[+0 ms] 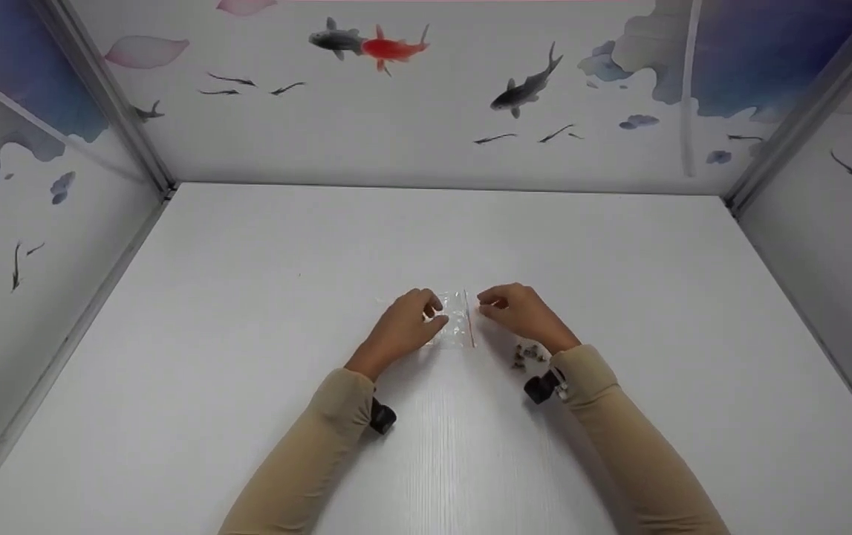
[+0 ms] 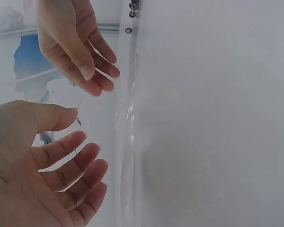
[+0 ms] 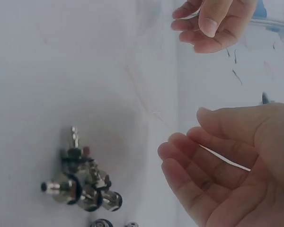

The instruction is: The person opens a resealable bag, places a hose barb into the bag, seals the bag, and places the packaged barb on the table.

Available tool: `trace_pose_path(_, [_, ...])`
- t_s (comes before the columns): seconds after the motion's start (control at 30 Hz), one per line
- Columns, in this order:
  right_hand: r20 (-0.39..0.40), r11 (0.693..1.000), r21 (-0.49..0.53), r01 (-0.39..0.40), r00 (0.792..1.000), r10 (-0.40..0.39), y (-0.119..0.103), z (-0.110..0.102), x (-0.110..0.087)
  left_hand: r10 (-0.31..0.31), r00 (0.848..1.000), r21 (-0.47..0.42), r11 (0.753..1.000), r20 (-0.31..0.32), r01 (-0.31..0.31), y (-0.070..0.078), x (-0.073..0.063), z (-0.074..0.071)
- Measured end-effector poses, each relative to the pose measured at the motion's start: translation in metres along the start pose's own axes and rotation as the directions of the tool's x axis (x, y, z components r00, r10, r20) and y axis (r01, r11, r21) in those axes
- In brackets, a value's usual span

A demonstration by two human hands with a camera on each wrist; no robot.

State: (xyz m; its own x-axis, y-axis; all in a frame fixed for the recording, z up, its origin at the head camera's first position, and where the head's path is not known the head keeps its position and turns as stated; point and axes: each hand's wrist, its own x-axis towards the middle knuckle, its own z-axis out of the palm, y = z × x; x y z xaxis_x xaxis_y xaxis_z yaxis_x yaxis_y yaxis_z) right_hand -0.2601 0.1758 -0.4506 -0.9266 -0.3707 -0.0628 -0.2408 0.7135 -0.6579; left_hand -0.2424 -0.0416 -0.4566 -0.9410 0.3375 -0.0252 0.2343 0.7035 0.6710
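Note:
A clear zip bag [image 1: 457, 321] lies flat on the white table, its red-lined seal edge facing right. My left hand [image 1: 405, 319] hovers over the bag's left part, fingers loosely bent and thumb apart, with nothing between them. Just past the seal edge, my right hand [image 1: 526, 312] hangs with relaxed fingers, also holding nothing. In the left wrist view, the bag [image 2: 131, 127] appears as a thin shiny strip beyond the fingertips. Several small metal fittings [image 3: 85, 184] with dark rings sit in a loose cluster below the right hand, close to its wrist.
The white table [image 1: 232, 416] is walled at the back and both sides by printed panels [image 1: 426, 134] with fish and petals. Metal posts [image 1: 782, 111] stand at the back corners. A small black camera [image 1: 542, 388] is strapped under the right cuff, another camera [image 1: 382, 417] under the left.

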Motion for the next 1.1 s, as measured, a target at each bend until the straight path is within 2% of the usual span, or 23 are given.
trace_pose_path(0.2, [0.035, 0.989, 0.027, -0.148, 0.989, 0.147, 0.005, 0.000, 0.014, -0.049, 0.999, -0.078, 0.996, -0.024, 0.047, 0.008, 0.010, 0.015])
trace_pose_path(0.3, [0.054, 0.981, 0.036, -0.192, 0.980, 0.190, 0.006, 0.001, 0.020, -0.081, 0.997, -0.101, 0.992, -0.016, 0.079, 0.010, 0.013, 0.020])
trace_pose_path(0.47, [0.050, 0.982, 0.039, -0.187, 0.982, 0.185, 0.007, 0.005, 0.026, -0.134, 0.991, -0.134, 0.982, 0.017, 0.135, 0.010, 0.016, 0.025])
trace_pose_path(0.6, [0.051, 0.979, 0.055, -0.195, 0.980, 0.192, 0.009, 0.008, 0.030, -0.155, 0.987, -0.147, 0.976, 0.039, 0.159, 0.006, 0.018, 0.028])
trace_pose_path(0.9, [0.054, 0.974, 0.107, -0.200, 0.979, 0.195, 0.007, 0.010, 0.031, -0.150, 0.988, -0.211, 0.965, 0.042, 0.155, -0.004, 0.021, 0.030])
trace_pose_path(1.1, [0.095, 0.975, 0.062, -0.215, 0.973, 0.208, 0.005, 0.011, 0.033, -0.152, 0.988, -0.262, 0.952, 0.037, 0.157, -0.007, 0.020, 0.030])
